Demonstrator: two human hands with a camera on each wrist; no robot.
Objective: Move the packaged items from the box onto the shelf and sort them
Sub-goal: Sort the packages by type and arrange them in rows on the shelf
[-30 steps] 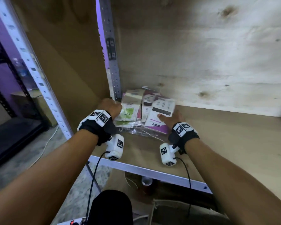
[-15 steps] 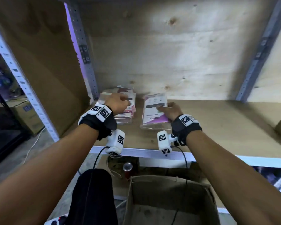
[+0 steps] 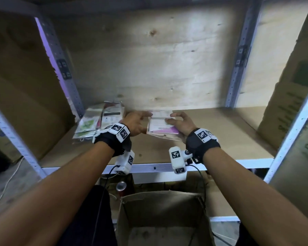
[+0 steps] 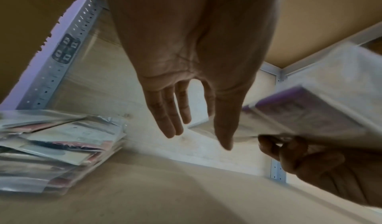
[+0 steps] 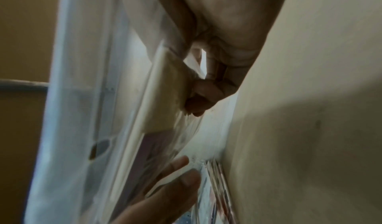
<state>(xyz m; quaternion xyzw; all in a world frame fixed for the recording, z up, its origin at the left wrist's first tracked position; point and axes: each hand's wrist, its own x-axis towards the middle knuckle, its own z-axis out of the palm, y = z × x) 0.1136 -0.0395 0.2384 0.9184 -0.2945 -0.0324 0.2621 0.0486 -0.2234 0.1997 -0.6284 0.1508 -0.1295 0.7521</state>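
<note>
**Purple-and-white packet held over the middle of the shelf**

We see both hands reaching into the wooden shelf point(image 3: 220, 139). Our right hand point(image 3: 180, 124) grips a purple-and-white packet point(image 3: 161, 127) in clear wrap along its right edge, fingers curled over the far side and thumb on top; the left-wrist view shows the packet lifted off the board and tilted. Our left hand point(image 3: 134, 124) is held beside the packet's left edge with fingers straight and slightly spread; its thumb reaches the wrap, but we cannot tell whether it presses it. At the shelf's left end, near the metal upright point(image 3: 60, 68), lies a loose stack of packets point(image 3: 96, 123), apart from the held one. Below the shelf's front edge stands the open cardboard box point(image 3: 160, 210), with a can point(image 3: 121, 187) just left of it.
</note>
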